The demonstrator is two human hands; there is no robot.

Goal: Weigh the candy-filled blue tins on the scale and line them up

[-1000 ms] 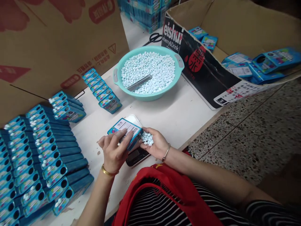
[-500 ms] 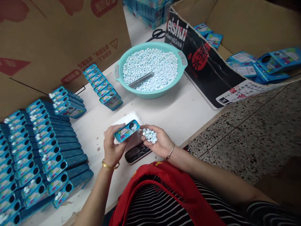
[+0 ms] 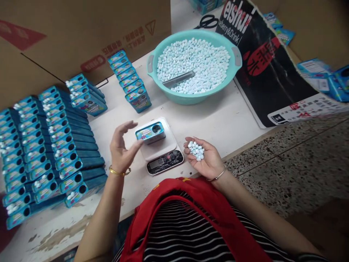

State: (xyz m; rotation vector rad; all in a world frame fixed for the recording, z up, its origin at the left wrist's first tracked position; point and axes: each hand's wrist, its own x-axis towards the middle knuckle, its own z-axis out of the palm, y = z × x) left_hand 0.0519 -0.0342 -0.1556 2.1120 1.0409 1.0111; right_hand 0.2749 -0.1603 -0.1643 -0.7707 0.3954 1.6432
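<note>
A blue candy box (image 3: 149, 133) with a round hole in its top stands on the white plate of a kitchen scale (image 3: 164, 160). Just left of the box, my left hand (image 3: 122, 147) is open, thumb and fingers apart, holding nothing. To the right of the scale, my right hand (image 3: 209, 160) is cupped palm up around a small heap of pale blue candies (image 3: 196, 150). Beyond the scale, a turquoise bowl (image 3: 188, 99) is full of the same candies, with a clear scoop (image 3: 178, 79) lying in them.
Rows of blue boxes (image 3: 64, 138) fill the table's left side, several with candies on top. A shorter row of boxes (image 3: 131, 80) stands left of the bowl. Large cartons (image 3: 131, 22) rise behind; a black-sided carton (image 3: 261, 65) sits at right. Black scissors (image 3: 208, 22) lie behind the bowl.
My left hand has set the candy box on the scale, let go and opened to the left of it. My right hand, still cupping candies, has moved away from the box.
</note>
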